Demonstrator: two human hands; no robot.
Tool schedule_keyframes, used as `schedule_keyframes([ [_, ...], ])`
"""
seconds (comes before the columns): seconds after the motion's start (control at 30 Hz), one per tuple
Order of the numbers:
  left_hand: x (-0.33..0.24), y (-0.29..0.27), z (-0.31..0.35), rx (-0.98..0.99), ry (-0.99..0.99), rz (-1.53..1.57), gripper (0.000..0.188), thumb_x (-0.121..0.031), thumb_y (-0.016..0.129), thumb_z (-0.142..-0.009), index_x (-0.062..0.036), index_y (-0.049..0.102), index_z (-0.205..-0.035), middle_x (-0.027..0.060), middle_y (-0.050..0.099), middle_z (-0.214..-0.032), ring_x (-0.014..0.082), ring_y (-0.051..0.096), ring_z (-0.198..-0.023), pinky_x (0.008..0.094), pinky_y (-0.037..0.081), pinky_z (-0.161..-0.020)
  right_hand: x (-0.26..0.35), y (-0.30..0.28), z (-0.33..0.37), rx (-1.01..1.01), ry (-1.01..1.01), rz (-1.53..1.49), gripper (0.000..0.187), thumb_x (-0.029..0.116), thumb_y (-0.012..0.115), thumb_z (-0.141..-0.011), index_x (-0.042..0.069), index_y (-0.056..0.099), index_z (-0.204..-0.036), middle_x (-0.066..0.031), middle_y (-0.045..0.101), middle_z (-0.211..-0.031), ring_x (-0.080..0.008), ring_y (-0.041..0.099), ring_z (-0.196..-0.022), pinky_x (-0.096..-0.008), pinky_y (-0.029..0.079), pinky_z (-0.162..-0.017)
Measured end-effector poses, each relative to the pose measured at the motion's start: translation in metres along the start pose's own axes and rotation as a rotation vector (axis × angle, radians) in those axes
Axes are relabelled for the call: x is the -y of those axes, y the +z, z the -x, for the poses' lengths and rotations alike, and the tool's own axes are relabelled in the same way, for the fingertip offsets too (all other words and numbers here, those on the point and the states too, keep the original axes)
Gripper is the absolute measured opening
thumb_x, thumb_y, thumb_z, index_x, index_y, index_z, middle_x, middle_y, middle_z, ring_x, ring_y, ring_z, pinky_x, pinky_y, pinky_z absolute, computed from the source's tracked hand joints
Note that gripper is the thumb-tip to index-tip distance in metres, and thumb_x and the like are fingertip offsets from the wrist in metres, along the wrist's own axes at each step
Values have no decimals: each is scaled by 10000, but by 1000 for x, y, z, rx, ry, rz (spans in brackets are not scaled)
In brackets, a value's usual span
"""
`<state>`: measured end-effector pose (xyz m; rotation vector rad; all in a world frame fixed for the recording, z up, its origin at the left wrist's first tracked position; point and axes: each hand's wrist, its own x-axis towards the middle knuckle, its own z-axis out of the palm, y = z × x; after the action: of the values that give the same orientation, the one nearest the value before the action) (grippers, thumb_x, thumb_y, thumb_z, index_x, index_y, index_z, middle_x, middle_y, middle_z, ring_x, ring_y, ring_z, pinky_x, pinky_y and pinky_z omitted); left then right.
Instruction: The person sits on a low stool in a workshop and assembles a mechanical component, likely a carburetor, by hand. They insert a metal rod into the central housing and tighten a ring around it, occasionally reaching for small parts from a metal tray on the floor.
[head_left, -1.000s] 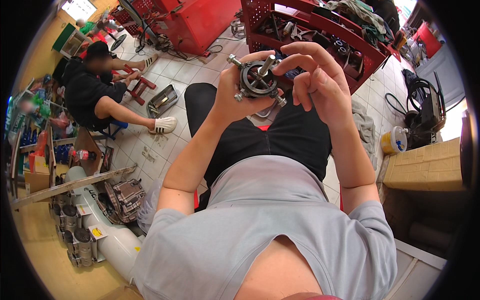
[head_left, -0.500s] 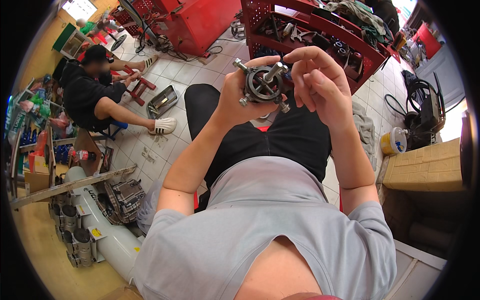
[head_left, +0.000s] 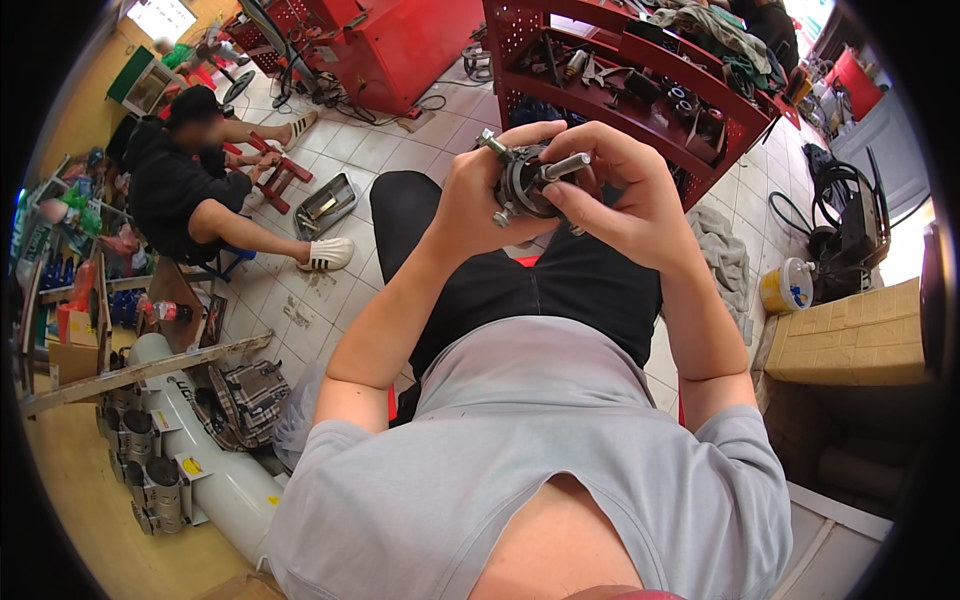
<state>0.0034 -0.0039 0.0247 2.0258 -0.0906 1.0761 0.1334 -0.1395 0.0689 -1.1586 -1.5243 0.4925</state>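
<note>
Over my lap I hold a dark metal ring with bolts [head_left: 518,188]; a bright central rod [head_left: 568,166] points up and to the right. Wrapped around its left side is my left hand [head_left: 472,198], closed on it. My right hand [head_left: 632,195] grips the right side, thumb tip against the ring beside the rod and fingers curled over the far side. Bolt heads stick out at the upper left and lower left of the ring. My palms and fingers hide part of it.
A red tool cart [head_left: 640,100] with tools and rags stands ahead. At left a person [head_left: 185,180] in black sits by a metal tray [head_left: 326,207] on the tiled floor. A white cylindrical tank [head_left: 215,470] lies lower left; a yellow-white bucket [head_left: 787,287] stands right.
My right hand has moved in from hovering at the right and now grips the ring. The ring has tilted, its rod leaning further right. The seated person's hands have shifted slightly.
</note>
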Motion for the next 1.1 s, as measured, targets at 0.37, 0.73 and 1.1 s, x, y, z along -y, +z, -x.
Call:
schedule_keyframes([
  [0.37,-3,0,0,15,-6,-93,699,-137,816,-584,-89,594,-1245,73,704,-854,205,684,-724,302,541,-706,4,4,-1,-92,-58,160,196,55,729,-808,17,578,-927,24,570,-742,-13,444,-613,-186,336,-522],
  [0.73,-2,3,1,19,-28,-95,732,-120,819,-562,-102,593,-1257,73,692,-822,224,659,-673,308,535,-684,7,-2,-2,-34,-192,219,203,5,665,-749,1,602,-942,-26,583,-730,-58,492,-596,-205,394,-535],
  [1.1,-1,1,-1,34,2,-102,686,-110,829,-608,-38,586,-1245,81,701,-931,142,665,-801,277,534,-744,1,0,0,-138,-172,383,223,49,662,-700,64,605,-915,-38,571,-686,-125,463,-482,-250,363,-463],
])
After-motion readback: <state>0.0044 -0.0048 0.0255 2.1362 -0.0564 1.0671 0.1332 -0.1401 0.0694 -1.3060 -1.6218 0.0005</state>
